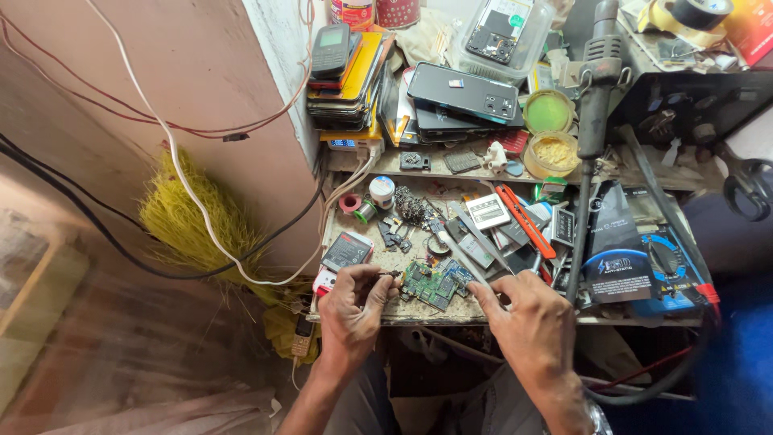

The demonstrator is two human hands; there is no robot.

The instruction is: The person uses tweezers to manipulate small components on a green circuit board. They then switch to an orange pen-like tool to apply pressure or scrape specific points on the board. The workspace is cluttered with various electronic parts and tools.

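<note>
Circuit board (429, 284) between both hands

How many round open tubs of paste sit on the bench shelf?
2: a green-filled tub and, right below it, a yellow-filled tub, both beside the hot-air tool handle. Clutter may hide others.

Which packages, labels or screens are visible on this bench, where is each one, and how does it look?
Battery: flat on the bench above the left hand, dark rectangle with a red band.
Dark pouch: right of the right hand, black and blue, glossy.
Keypad phone: atop the phone stack at the back left, dark body, small pale green screen.
Clear plastic box: top centre, holds a phone.
Red cans: top edge, with label bands.
</note>
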